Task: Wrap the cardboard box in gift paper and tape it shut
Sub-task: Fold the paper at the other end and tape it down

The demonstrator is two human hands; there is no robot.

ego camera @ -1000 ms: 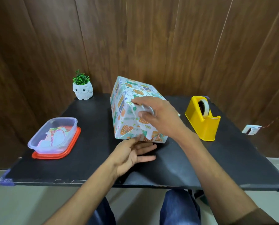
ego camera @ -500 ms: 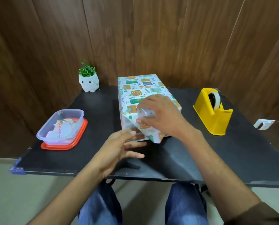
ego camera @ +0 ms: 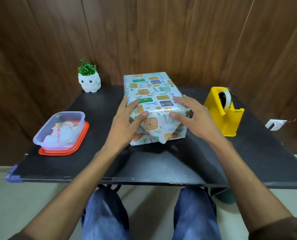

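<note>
The box wrapped in patterned gift paper (ego camera: 153, 94) lies lengthwise on the black table (ego camera: 161, 163), its near end facing me with folded paper flaps hanging down. My left hand (ego camera: 125, 125) touches the near left corner, fingers spread along the left side and thumb on the near face. On the near right corner lies my right hand (ego camera: 191, 116), fingers straight over the top edge and thumb on the near face. Neither hand curls round anything. A yellow tape dispenser (ego camera: 222, 111) with a tape roll stands to the right of the box.
A clear plastic tub (ego camera: 61, 130) with paper scraps sits on an orange lid at the left. A white owl pot (ego camera: 89, 82) with a green plant stands at the back left. A wooden wall runs behind the table. My knees are under the near edge.
The box has been turned and laid flat, its end now facing me. My right hand left the side it pressed, and both hands now sit at the near corners.
</note>
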